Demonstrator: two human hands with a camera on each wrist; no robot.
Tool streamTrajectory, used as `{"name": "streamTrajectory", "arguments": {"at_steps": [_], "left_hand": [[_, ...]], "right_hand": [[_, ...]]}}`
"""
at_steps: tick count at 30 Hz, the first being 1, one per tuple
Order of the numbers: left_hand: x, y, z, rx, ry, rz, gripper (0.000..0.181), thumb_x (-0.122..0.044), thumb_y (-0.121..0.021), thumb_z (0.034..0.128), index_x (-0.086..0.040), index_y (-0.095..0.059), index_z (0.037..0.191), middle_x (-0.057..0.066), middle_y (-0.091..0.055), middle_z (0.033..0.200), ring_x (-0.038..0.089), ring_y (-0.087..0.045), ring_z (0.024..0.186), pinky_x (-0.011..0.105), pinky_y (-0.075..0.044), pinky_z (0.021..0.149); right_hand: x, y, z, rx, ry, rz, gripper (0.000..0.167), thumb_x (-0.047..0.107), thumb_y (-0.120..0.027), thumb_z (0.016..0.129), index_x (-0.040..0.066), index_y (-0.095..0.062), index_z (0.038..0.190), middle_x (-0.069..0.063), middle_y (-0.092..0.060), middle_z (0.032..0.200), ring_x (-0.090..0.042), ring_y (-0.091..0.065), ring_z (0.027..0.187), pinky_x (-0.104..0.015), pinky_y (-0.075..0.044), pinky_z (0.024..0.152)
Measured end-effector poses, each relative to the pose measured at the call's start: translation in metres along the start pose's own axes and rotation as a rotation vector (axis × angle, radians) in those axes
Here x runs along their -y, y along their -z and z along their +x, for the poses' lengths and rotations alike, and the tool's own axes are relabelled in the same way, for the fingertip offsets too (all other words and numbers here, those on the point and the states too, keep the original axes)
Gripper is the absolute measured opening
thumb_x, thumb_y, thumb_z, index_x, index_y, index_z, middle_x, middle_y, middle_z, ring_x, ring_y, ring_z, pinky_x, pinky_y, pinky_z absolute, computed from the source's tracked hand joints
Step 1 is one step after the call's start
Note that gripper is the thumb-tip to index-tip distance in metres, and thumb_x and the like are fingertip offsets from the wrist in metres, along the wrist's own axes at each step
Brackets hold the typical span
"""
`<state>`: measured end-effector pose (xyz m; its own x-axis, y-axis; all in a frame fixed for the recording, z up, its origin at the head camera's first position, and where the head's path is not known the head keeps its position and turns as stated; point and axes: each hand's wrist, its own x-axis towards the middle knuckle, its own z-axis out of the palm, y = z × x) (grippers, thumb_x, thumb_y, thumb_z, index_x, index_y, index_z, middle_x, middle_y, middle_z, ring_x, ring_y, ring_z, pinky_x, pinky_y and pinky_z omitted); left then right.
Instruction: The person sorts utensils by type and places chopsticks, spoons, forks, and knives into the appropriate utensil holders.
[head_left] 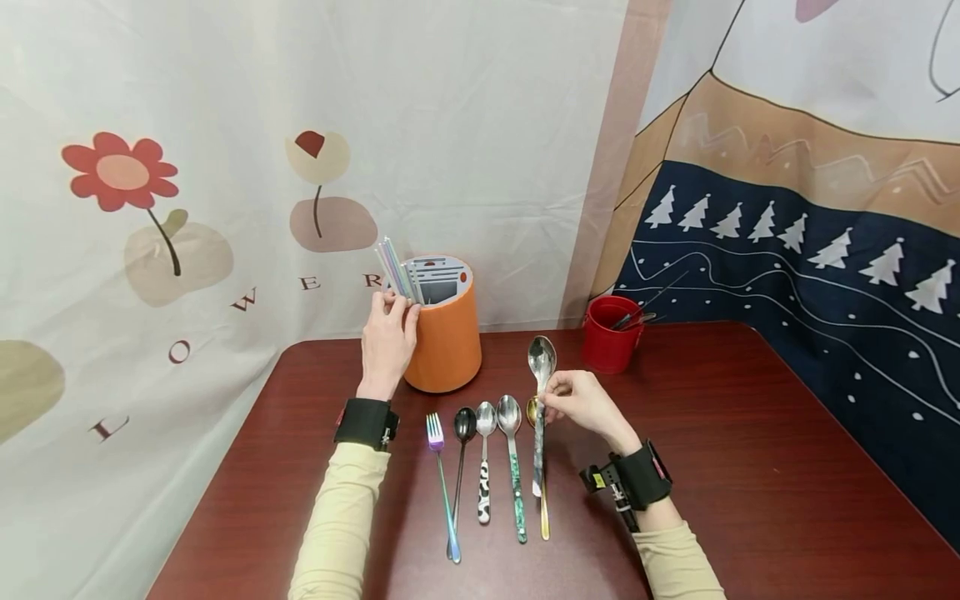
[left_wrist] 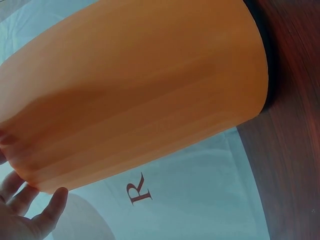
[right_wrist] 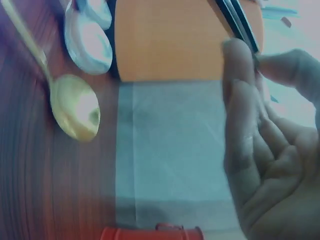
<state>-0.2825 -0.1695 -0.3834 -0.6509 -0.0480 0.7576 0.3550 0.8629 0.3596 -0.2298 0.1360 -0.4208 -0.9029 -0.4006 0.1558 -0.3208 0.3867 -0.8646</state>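
My right hand (head_left: 587,406) pinches a large silver spoon (head_left: 542,360) by its dark marbled handle, bowl pointing away, above a gold spoon (head_left: 545,512). The right wrist view shows thumb and fingertips on the dark handle (right_wrist: 237,22); the bowl is out of that view. My left hand (head_left: 387,340) holds the rim of an orange utensil holder (head_left: 447,346), beside several clear straws (head_left: 395,268) standing in it. In the left wrist view, the fingertips bend at the rim of the orange wall (left_wrist: 150,85).
Left of the gold spoon lie a green-handled spoon (head_left: 516,479), a spotted-handled spoon (head_left: 484,492), a black spoon (head_left: 463,427) and a rainbow fork (head_left: 442,475). A red bucket (head_left: 609,346) with utensils stands at the back right of the brown table (head_left: 750,467). Printed cloth (head_left: 487,125) hangs behind.
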Motion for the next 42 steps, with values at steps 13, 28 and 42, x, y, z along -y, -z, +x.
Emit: {"name": "streamTrajectory", "arguments": {"at_steps": [13,28,42], "left_hand": [[0.001,-0.003,0.000,-0.022,-0.012,0.010,0.026,-0.030,-0.050,0.0987,-0.006,-0.062,0.098,0.017,-0.048,0.104,0.035,-0.060,0.084,0.049,-0.053,0.066],[0.002,-0.005,0.001,-0.024,-0.006,0.003,0.025,-0.029,-0.051,0.0983,-0.006,-0.061,0.097,0.018,-0.049,0.105,0.036,-0.062,0.088,0.049,-0.053,0.069],[0.002,-0.004,0.000,-0.019,0.002,0.014,0.026,-0.030,-0.050,0.0985,-0.006,-0.060,0.097,0.018,-0.048,0.107,0.035,-0.062,0.092,0.048,-0.054,0.073]], "right_hand": [[0.015,-0.012,0.004,-0.255,0.107,0.110,0.014,0.009,-0.066,0.089,-0.005,-0.064,0.089,-0.026,-0.070,0.080,0.000,-0.064,0.060,-0.019,-0.053,0.062],[0.054,-0.025,-0.002,-0.601,0.211,0.296,0.013,-0.001,-0.063,0.088,-0.014,-0.060,0.089,-0.037,-0.064,0.084,-0.009,-0.069,0.065,-0.018,-0.053,0.066],[0.086,-0.034,0.041,-0.896,0.399,0.431,0.018,-0.001,-0.063,0.088,-0.018,-0.058,0.091,0.013,-0.069,0.082,0.002,-0.066,0.072,-0.014,-0.052,0.075]]}}
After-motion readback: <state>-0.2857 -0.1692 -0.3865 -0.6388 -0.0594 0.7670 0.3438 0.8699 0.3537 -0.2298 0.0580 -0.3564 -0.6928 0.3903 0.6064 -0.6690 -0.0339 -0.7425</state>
